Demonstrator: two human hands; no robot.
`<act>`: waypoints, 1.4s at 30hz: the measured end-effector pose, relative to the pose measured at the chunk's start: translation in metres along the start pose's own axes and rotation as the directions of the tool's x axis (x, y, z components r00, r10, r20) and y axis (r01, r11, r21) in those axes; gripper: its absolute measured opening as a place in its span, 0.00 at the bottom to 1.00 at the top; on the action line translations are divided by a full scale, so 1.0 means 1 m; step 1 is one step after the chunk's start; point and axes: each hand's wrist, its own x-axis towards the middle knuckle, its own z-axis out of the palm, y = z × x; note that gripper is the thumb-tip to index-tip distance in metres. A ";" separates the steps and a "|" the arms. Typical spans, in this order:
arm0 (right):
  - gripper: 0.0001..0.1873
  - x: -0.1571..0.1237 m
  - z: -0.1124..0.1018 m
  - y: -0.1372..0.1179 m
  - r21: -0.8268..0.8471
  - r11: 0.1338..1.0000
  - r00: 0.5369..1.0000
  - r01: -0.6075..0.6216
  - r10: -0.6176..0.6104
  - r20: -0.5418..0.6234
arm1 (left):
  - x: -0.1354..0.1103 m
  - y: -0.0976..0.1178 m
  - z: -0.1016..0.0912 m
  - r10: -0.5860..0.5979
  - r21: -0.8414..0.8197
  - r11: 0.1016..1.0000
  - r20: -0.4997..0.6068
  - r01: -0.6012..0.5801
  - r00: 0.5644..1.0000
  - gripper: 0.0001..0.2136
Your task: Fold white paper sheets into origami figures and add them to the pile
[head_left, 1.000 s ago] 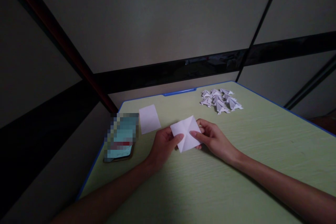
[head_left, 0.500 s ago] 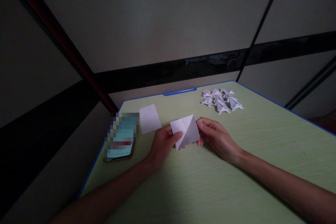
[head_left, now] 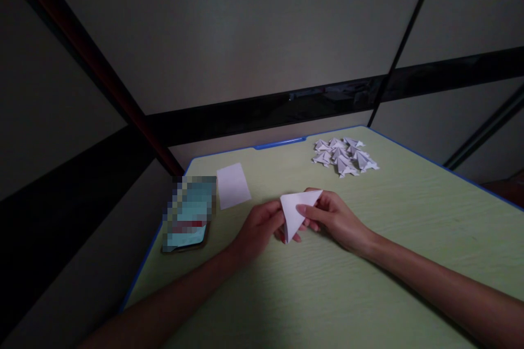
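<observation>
A white sheet of paper (head_left: 292,212), folded into a triangle, is held above the table between both hands. My right hand (head_left: 333,215) pinches it, thumb on the front face and fingers behind. On the other side, my left hand (head_left: 262,226) is closed at the paper's left edge, with some fingertips showing beneath it. The triangle's long folded edge slants down from upper right to lower left.
Several folded white paper figures (head_left: 344,157) stand grouped at the back right of the green table (head_left: 368,294). A flat white paper (head_left: 233,185) lies at the left, beside a phone (head_left: 188,218) partly blurred out. Wardrobe-like panels (head_left: 266,38) rise behind the table.
The paper has gone from a creased square to a folded triangle. My right hand has shifted its thumb onto the paper's front, and my left thumb has drawn back to the left edge.
</observation>
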 end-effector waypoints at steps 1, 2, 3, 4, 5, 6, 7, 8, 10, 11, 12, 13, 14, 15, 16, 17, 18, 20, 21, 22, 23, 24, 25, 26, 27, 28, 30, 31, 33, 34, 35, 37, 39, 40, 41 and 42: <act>0.12 0.001 -0.002 0.001 0.026 1.000 1.000 -0.010 0.011 -0.020 | -0.001 -0.001 -0.001 0.040 -0.017 0.999 -0.021 -0.040 0.999 0.12; 0.12 0.001 -0.003 0.002 0.053 0.998 0.999 -0.018 0.019 -0.028 | -0.001 -0.003 -0.002 0.076 -0.033 0.996 -0.046 -0.078 0.996 0.14; 0.12 0.001 -0.004 0.003 0.075 0.997 0.999 -0.026 0.028 -0.028 | -0.001 -0.004 -0.003 0.106 -0.047 0.993 -0.072 -0.109 0.992 0.16; 0.13 0.001 -0.004 0.003 0.087 0.996 0.999 -0.036 0.038 -0.015 | -0.001 -0.006 -0.004 0.127 -0.061 0.989 -0.090 -0.132 0.988 0.17; 0.13 0.001 -0.004 0.003 0.086 0.995 0.999 -0.049 0.049 0.004 | -0.001 -0.007 -0.005 0.140 -0.075 0.986 -0.098 -0.147 0.985 0.16; 0.13 0.001 -0.004 0.002 0.073 0.995 0.998 -0.064 0.062 0.024 | 0.000 -0.007 -0.006 0.149 -0.094 0.983 -0.100 -0.158 0.984 0.14; 0.14 0.001 -0.003 0.002 0.052 0.996 0.996 -0.078 0.076 0.037 | 0.000 -0.008 -0.007 0.151 -0.114 0.980 -0.097 -0.162 0.984 0.12; 0.15 0.001 -0.002 0.001 0.029 0.996 0.995 -0.087 0.086 0.045 | 0.001 -0.007 -0.007 0.148 -0.133 0.978 -0.096 -0.160 0.984 0.11; 0.15 0.001 -0.001 0.000 -0.010 0.996 0.995 -0.084 0.085 0.050 | 0.001 -0.006 -0.005 0.119 -0.132 0.982 -0.102 -0.132 0.988 0.11; 0.15 0.001 -0.001 -0.001 -0.023 0.997 0.996 -0.073 0.074 0.057 | 0.002 -0.004 -0.004 0.095 -0.112 0.988 -0.102 -0.106 0.990 0.11; 0.14 0.001 -0.001 -0.001 -0.033 0.998 0.996 -0.059 0.061 0.069 | 0.001 -0.003 -0.002 0.071 -0.085 0.993 -0.103 -0.080 0.992 0.11; 0.14 0.001 -0.001 -0.001 -0.042 0.998 0.996 -0.043 0.047 0.082 | 0.001 -0.002 -0.001 0.049 -0.068 0.996 -0.113 -0.057 0.992 0.12; 0.14 0.001 -0.001 -0.001 -0.049 0.998 0.995 -0.030 0.035 0.094 | 0.001 -0.002 0.001 0.034 -0.053 0.998 -0.127 -0.041 0.991 0.12; 0.14 0.000 -0.001 -0.001 -0.053 0.998 0.995 -0.019 0.025 0.101 | 0.001 -0.001 0.002 0.023 -0.042 0.999 -0.145 -0.029 0.989 0.11; 0.14 0.000 -0.001 -0.002 -0.055 0.998 0.994 -0.013 0.018 0.106 | 0.002 -0.001 0.003 0.016 -0.036 0.999 -0.164 -0.022 0.986 0.11; 0.13 0.000 -0.001 -0.002 -0.055 0.998 0.994 -0.011 0.017 0.111 | 0.002 -0.001 0.003 0.013 -0.030 0.999 -0.184 -0.019 0.983 0.10; 0.13 -0.001 0.000 -0.002 -0.053 0.999 0.993 -0.015 0.021 0.120 | 0.002 -0.001 0.003 0.010 -0.026 1.000 -0.205 -0.015 0.979 0.10; 0.13 -0.001 0.001 -0.003 -0.045 0.998 0.988 -0.034 0.040 0.146 | 0.003 0.000 0.003 0.006 -0.017 1.000 -0.252 -0.011 0.968 0.09; 0.13 -0.001 0.001 -0.004 -0.046 0.998 0.987 -0.047 0.053 0.155 | 0.003 0.001 0.003 0.006 -0.014 1.000 -0.278 -0.010 0.961 0.09; 0.13 -0.001 0.001 -0.004 -0.051 0.997 0.985 -0.059 0.066 0.158 | 0.003 0.001 0.002 0.005 -0.011 1.000 -0.301 -0.009 0.954 0.10; 0.13 -0.001 0.001 -0.003 -0.054 0.996 0.985 -0.068 0.076 0.157 | 0.002 0.002 0.002 0.004 -0.008 1.000 -0.317 -0.007 0.948 0.10; 0.14 -0.001 0.001 -0.003 -0.054 0.996 0.984 -0.074 0.081 0.156 | 0.002 0.003 0.002 0.003 -0.006 1.000 -0.325 -0.005 0.946 0.10; 0.14 -0.001 0.001 -0.003 -0.050 0.996 0.984 -0.076 0.083 0.159 | 0.003 0.003 0.002 0.001 -0.005 1.000 -0.325 -0.002 0.946 0.10; 0.14 0.000 0.001 -0.002 -0.044 0.996 0.983 -0.076 0.082 0.166 | 0.003 0.003 0.001 -0.004 -0.003 1.000 -0.317 0.003 0.948 0.10; 0.13 0.000 0.000 -0.001 -0.040 0.996 0.981 -0.074 0.080 0.176 | 0.003 0.002 0.001 -0.008 -0.001 1.000 -0.304 0.008 0.953 0.11; 0.13 -0.001 0.000 0.000 -0.042 0.997 0.980 -0.070 0.076 0.186 | 0.003 0.002 0.001 -0.010 0.004 1.000 -0.290 0.012 0.957 0.11; 0.11 -0.001 0.000 0.001 -0.080 0.995 0.976 -0.059 0.074 0.206 | 0.003 0.000 0.000 -0.005 0.028 1.000 -0.264 0.013 0.964 0.10; 0.10 -0.002 0.000 0.002 -0.119 0.992 0.974 -0.051 0.075 0.213 | 0.003 -0.001 0.000 0.007 0.048 0.999 -0.256 0.006 0.967 0.09; 0.11 -0.003 0.000 0.003 -0.220 0.975 0.971 -0.034 0.084 0.223 | 0.003 -0.002 0.000 0.037 0.091 0.996 -0.250 -0.015 0.967 0.07; 0.11 -0.004 0.000 0.004 -0.271 0.962 0.970 -0.026 0.090 0.226 | 0.003 -0.002 0.000 0.046 0.106 0.994 -0.248 -0.020 0.968 0.07; 0.12 -0.005 0.001 0.004 -0.317 0.948 0.969 -0.022 0.098 0.228 | 0.002 -0.002 0.000 0.048 0.117 0.993 -0.246 -0.020 0.968 0.06; 0.12 -0.006 0.001 0.004 -0.381 0.924 0.967 -0.015 0.111 0.230 | 0.002 -0.002 -0.001 0.035 0.124 0.992 -0.243 -0.005 0.969 0.05; 0.13 -0.006 0.001 0.003 -0.420 0.907 0.968 -0.004 0.109 0.226 | 0.002 -0.002 -0.001 0.022 0.126 0.992 -0.255 0.011 0.967 0.06; 0.13 -0.006 0.002 0.003 -0.426 0.905 0.967 -0.007 0.115 0.228 | 0.002 -0.002 -0.001 0.025 0.129 0.992 -0.270 0.011 0.963 0.06; 0.13 -0.006 0.002 0.003 -0.427 0.904 0.967 -0.015 0.122 0.225 | 0.002 -0.002 -0.001 0.031 0.133 0.991 -0.288 0.008 0.957 0.07; 0.14 -0.006 0.002 0.002 -0.423 0.906 0.967 -0.022 0.126 0.220 | 0.002 -0.002 -0.002 0.038 0.139 0.990 -0.307 0.006 0.951 0.09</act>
